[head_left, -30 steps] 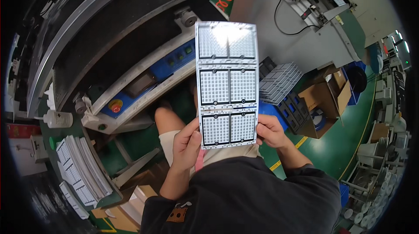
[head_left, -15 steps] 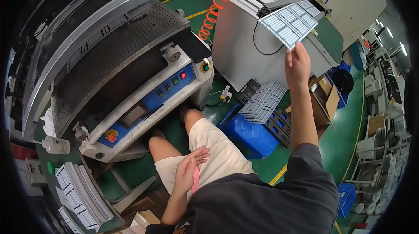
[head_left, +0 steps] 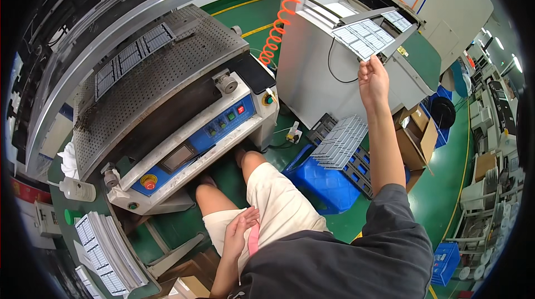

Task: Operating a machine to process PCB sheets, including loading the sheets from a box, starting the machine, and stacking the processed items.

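My right hand point(head_left: 373, 79) reaches out to the far right, its fingers and thumb pinching the near corner of a flat white panel sheet with a dark printed grid point(head_left: 363, 39). That sheet lies over the grey machine's inlet rails. Just beyond it, a smaller piece of similar white sheet point(head_left: 397, 20) shows on the same machine. My left hand point(head_left: 239, 232) rests low over my lap beside a pink strip point(head_left: 254, 239), fingers extended and loosely together, with nothing visible in it. On the perforated press bed point(head_left: 184, 48) at left lies another white gridded sheet point(head_left: 134, 56).
A control panel point(head_left: 195, 146) with buttons fronts the press; a metal frame point(head_left: 139, 3) spans above the bed. Stacked sheets point(head_left: 106, 251) and a white bottle point(head_left: 78, 189) stand at left. A blue crate point(head_left: 323, 185) carries grey racks point(head_left: 341, 142). An orange coiled hose point(head_left: 281, 15) hangs ahead.
The sheet in my right hand has come down from a tilt to lie flatter over the machine's rails. More of the press bed and its sheet shows below the frame. My left fingers have drawn in slightly.
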The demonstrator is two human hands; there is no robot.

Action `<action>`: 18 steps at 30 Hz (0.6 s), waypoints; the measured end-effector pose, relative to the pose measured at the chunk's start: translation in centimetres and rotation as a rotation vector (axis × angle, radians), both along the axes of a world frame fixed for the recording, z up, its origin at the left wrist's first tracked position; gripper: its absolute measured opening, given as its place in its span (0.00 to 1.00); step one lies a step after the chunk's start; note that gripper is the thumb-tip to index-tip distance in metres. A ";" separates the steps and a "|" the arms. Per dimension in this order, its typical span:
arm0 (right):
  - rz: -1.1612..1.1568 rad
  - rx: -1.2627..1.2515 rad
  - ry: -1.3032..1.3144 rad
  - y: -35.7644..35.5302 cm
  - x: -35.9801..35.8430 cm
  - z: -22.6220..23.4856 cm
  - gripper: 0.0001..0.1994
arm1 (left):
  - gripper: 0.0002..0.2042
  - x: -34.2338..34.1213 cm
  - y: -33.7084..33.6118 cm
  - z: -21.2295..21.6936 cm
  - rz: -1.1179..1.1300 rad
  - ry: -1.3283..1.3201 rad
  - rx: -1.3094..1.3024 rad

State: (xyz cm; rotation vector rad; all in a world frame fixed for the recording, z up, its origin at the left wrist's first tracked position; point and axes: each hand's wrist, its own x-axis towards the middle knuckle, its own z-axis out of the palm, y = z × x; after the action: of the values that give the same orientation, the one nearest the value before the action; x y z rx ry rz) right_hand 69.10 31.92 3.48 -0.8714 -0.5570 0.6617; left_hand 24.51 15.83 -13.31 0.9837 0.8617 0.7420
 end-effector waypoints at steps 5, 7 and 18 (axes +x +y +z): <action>0.045 -0.013 -0.031 0.1 0.3 -0.4 0.09 | 0.22 0.7 0.9 0.2 -0.024 0.002 0.019; 0.058 -0.006 -0.038 0.1 0.6 -0.6 0.10 | 0.22 0.9 1.2 0.2 -0.025 -0.009 0.022; 0.069 -0.018 0.106 -0.7 -0.9 0.1 0.16 | 0.21 0.0 0.9 -0.2 -0.026 0.019 -0.021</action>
State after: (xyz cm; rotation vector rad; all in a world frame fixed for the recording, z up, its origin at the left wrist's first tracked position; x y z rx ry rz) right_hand 68.23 31.21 3.55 -0.8315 -0.4885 0.7725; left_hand 24.49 16.74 -13.53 0.9828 0.8701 0.7015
